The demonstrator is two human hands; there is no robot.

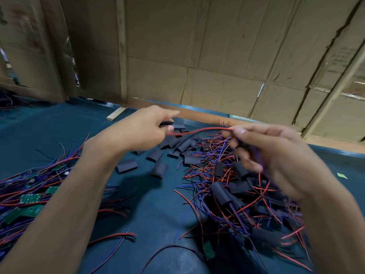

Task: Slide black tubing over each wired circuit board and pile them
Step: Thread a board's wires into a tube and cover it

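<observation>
Red wire (199,131) stretches between two hands over the bench: the left hand (146,127) pinches a black tubing piece (166,123), the right hand (262,147) grips the wired board's leads. Light, limp wires likely handle best near their ends.

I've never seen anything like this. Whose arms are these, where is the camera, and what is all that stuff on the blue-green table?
No machine here: a person wears a camera on the head, looking down at their own two hands. The left hand pinches a short black tube. The right hand grips a wired piece, blurred by motion, and a red wire stretches between the hands. On the table cover lie bare green circuit boards with wires at left, loose black tubes in the middle, and a pile of sleeved boards at right. Cardboard walls the back.
</observation>
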